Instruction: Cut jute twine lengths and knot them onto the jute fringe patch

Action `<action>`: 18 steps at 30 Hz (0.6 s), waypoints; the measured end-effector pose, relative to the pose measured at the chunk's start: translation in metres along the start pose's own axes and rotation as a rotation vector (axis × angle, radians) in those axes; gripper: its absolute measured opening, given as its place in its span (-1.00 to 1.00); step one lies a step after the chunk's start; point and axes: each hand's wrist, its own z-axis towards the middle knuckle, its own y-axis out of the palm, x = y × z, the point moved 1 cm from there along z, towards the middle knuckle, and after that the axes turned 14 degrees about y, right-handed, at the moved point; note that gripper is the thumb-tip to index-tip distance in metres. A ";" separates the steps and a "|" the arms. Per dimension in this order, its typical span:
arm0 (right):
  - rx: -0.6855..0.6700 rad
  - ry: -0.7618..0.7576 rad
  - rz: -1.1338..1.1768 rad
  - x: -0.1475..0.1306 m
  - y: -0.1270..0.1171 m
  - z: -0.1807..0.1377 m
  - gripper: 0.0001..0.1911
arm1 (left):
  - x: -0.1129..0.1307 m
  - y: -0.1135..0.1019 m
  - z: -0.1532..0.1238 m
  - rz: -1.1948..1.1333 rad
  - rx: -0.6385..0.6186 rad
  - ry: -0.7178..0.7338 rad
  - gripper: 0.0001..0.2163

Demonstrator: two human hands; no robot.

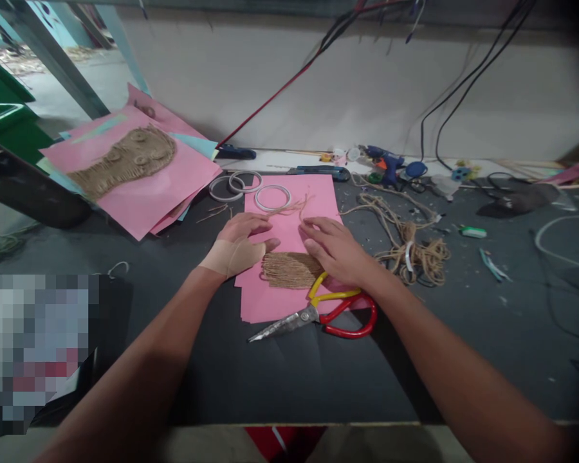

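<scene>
A flat rectangle of jute twine rows [292, 270] lies on pink paper sheets [313, 193] in the middle of the table. My left hand [238, 247], with a beige wrap around the wrist, rests at its upper left, fingers stretched and thumb apart. At its right side, my right hand [335, 247] spreads its fingers over the paper and partly covers the twine rows. Loose twine ends [292, 207] lie on the paper beyond my fingertips. Scissors [309, 314] with one yellow and one red handle lie just below my right hand, blades pointing left.
Metal rings [273, 198] lie at the paper's upper left. A twine bundle [415, 254] is on the right. Pink sheets with a twine-covered shape [135, 157] are stacked at left. A box cutter [321, 171] and a blue glue gun [388, 166] lie along the back.
</scene>
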 end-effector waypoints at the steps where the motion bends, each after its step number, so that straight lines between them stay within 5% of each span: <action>1: 0.006 0.008 0.004 0.000 0.001 0.001 -0.43 | 0.000 0.000 0.000 -0.001 -0.002 -0.002 -0.73; 8: 0.095 0.118 0.072 0.004 -0.002 0.002 -0.50 | 0.000 -0.002 0.000 -0.013 -0.001 -0.008 -0.72; 14: 0.475 0.275 0.201 0.016 -0.016 0.000 -0.72 | 0.002 -0.004 0.001 0.001 -0.032 -0.038 -0.70; 18: 0.613 0.445 0.315 0.019 -0.025 -0.002 -0.86 | 0.003 -0.005 0.001 0.020 -0.046 -0.063 -0.68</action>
